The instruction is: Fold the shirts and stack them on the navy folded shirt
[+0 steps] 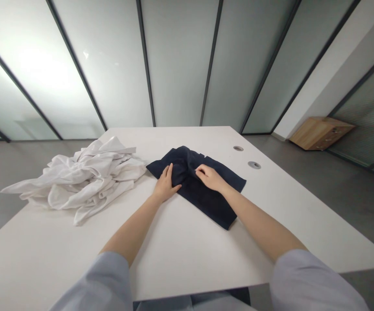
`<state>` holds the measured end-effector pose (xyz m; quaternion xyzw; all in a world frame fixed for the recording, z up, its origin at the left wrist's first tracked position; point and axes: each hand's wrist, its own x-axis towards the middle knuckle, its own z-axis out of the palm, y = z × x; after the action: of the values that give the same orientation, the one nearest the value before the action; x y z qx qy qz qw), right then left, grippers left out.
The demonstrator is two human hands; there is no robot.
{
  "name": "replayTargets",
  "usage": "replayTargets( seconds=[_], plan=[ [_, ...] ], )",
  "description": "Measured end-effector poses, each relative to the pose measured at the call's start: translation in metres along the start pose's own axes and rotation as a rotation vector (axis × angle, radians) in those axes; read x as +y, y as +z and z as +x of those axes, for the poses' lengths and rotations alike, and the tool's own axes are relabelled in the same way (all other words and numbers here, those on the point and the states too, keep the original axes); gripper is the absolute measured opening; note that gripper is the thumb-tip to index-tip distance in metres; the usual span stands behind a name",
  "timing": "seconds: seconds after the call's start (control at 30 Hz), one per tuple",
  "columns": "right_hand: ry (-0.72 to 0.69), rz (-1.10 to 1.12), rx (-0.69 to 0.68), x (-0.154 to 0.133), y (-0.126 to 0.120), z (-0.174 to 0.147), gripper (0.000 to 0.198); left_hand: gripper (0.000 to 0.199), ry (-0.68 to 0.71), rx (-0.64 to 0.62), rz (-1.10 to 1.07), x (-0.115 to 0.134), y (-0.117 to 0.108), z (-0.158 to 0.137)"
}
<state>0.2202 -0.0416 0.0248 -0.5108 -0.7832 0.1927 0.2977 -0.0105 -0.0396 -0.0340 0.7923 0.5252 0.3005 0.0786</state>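
Note:
A dark navy garment [212, 203], possibly a pair of shorts, lies across the middle of the white table [187, 268]. Its cloth is bunched into raised folds near the centre, while the right part spreads flatter. My left hand [164, 185] rests on the garment's near left edge, fingers stretched out and thumb apart. With fingers curled in a pinch, my right hand [209, 177] grips the cloth at a fold near the middle. The fingertips of that hand are partly hidden by the fabric.
A loose heap of white cloth [89, 177] lies on the table's left side, partly over its edge. Two round cable holes, one nearer [254, 165] and one farther [238, 148], sit at the right. A wooden cabinet [319, 131] stands on the floor beyond. Frosted glass panels [180, 65] rise behind.

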Motion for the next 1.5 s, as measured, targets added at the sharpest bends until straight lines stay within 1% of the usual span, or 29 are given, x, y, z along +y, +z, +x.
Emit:
replayTargets(
  seconds=[0.03, 0.07, 0.13, 0.17, 0.2, 0.23, 0.27, 0.33, 0.4, 0.43, 0.47, 0.5, 0.57, 0.63, 0.73, 0.83, 0.9, 0.93, 1.0, 1.07, 1.1, 1.17, 1.23, 1.27, 1.3, 1.37, 1.43, 1.47, 1.5],
  plan=[
    [-0.097, 0.069, -0.127, -0.016, 0.006, -0.008, 0.019, 0.098, 0.038, 0.024, -0.001, 0.001, -0.003, 0.000],
    [-0.172, 0.122, -0.261, -0.030, 0.011, -0.016, 0.019, 0.098, 0.092, 0.030, 0.010, 0.002, -0.006, -0.001],
    [-0.289, 0.198, -0.507, -0.049, 0.018, -0.028, 0.018, 0.087, 0.206, -0.026, 0.049, 0.004, -0.012, -0.002],
    [-0.314, 0.231, -0.569, -0.053, 0.019, -0.031, 0.019, 0.077, 0.247, -0.074, 0.065, 0.006, -0.014, -0.003],
    [-0.314, 0.266, -0.579, -0.052, 0.018, -0.032, 0.021, 0.067, 0.266, -0.120, 0.077, 0.007, -0.015, -0.003],
    [-0.287, 0.304, -0.533, -0.047, 0.015, -0.029, 0.023, 0.058, 0.266, -0.157, 0.083, 0.008, -0.016, -0.004],
    [-0.234, 0.337, -0.439, -0.039, 0.010, -0.024, 0.025, 0.052, 0.257, -0.183, 0.085, 0.009, -0.016, -0.004],
    [-0.091, 0.361, -0.190, -0.013, -0.003, -0.010, 0.031, 0.045, 0.233, -0.198, 0.077, 0.009, -0.015, -0.005],
    [0.036, 0.260, 0.003, 0.017, -0.013, 0.004, 0.037, 0.043, 0.226, -0.189, 0.049, 0.008, -0.014, -0.005],
    [0.081, 0.197, 0.052, 0.030, -0.015, 0.009, 0.038, 0.042, 0.225, -0.179, 0.025, 0.007, -0.014, -0.005],
    [0.117, 0.144, 0.041, 0.042, -0.015, 0.013, 0.039, 0.041, 0.222, -0.164, -0.005, 0.006, -0.014, -0.004],
    [0.147, 0.086, -0.003, 0.052, -0.012, 0.014, 0.041, 0.040, 0.218, -0.149, -0.038, 0.004, -0.014, -0.004],
    [0.177, -0.060, -0.142, 0.065, -0.002, 0.012, 0.044, 0.037, 0.199, -0.113, -0.104, 0.001, -0.014, -0.004],
    [0.191, -0.207, -0.246, 0.073, 0.008, 0.008, 0.048, 0.033, 0.166, -0.052, -0.154, -0.003, -0.015, -0.004],
    [0.267, -0.309, -0.275, 0.082, 0.009, 0.006, 0.055, 0.029, 0.100, 0.090, -0.197, -0.012, -0.016, -0.004],
    [0.443, -0.338, -0.194, 0.099, -0.011, 0.006, 0.063, 0.033, -0.022, 0.269, -0.215, -0.024, -0.018, -0.004],
    [0.575, -0.355, -0.079, 0.114, -0.028, 0.006, 0.069, 0.037, -0.115, 0.369, -0.215, -0.030, -0.021, -0.003],
    [0.635, -0.356, -0.014, 0.121, -0.036, 0.005, 0.073, 0.037, -0.142, 0.396, -0.204, -0.032, -0.023, -0.003],
    [0.727, -0.339, 0.097, 0.132, -0.048, 0.005, 0.077, 0.036, -0.124, 0.390, -0.155, -0.031, -0.027, -0.004],
    [0.774, -0.304, 0.162, 0.137, -0.052, 0.009, 0.079, 0.040, -0.044, 0.317, -0.084, -0.024, -0.030, -0.004],
    [0.782, -0.282, 0.174, 0.137, -0.051, 0.012, 0.078, 0.046, 0.007, 0.256, -0.052, -0.020, -0.031, -0.005],
    [0.756, -0.232, 0.155, 0.128, -0.043, 0.022, 0.077, 0.060, 0.119, 0.081, -0.015, -0.010, -0.030, -0.006],
    [0.685, -0.174, 0.087, 0.111, -0.028, 0.031, 0.076, 0.070, 0.206, -0.117, 0.002, 0.001, -0.025, -0.007],
    [0.644, -0.138, 0.037, 0.099, -0.018, 0.035, 0.076, 0.074, 0.222, -0.188, 0.010, 0.006, -0.022, -0.007],
    [0.592, -0.093, -0.004, 0.086, -0.007, 0.037, 0.074, 0.080, 0.216, -0.227, 0.019, 0.010, -0.020, -0.008],
    [0.454, 0.059, -0.121, 0.059, 0.016, 0.036, 0.069, 0.097, 0.163, -0.227, 0.038, 0.017, -0.016, -0.008],
    [0.288, 0.296, -0.265, 0.032, 0.036, 0.029, 0.064, 0.112, 0.127, -0.193, 0.056, 0.022, -0.014, -0.009],
    [0.222, 0.405, -0.302, 0.021, 0.044, 0.024, 0.062, 0.114, 0.127, -0.183, 0.063, 0.023, -0.015, -0.009],
    [0.178, 0.478, -0.318, 0.012, 0.050, 0.018, 0.060, 0.112, 0.137, -0.182, 0.068, 0.024, -0.016, -0.009]
  ],
)
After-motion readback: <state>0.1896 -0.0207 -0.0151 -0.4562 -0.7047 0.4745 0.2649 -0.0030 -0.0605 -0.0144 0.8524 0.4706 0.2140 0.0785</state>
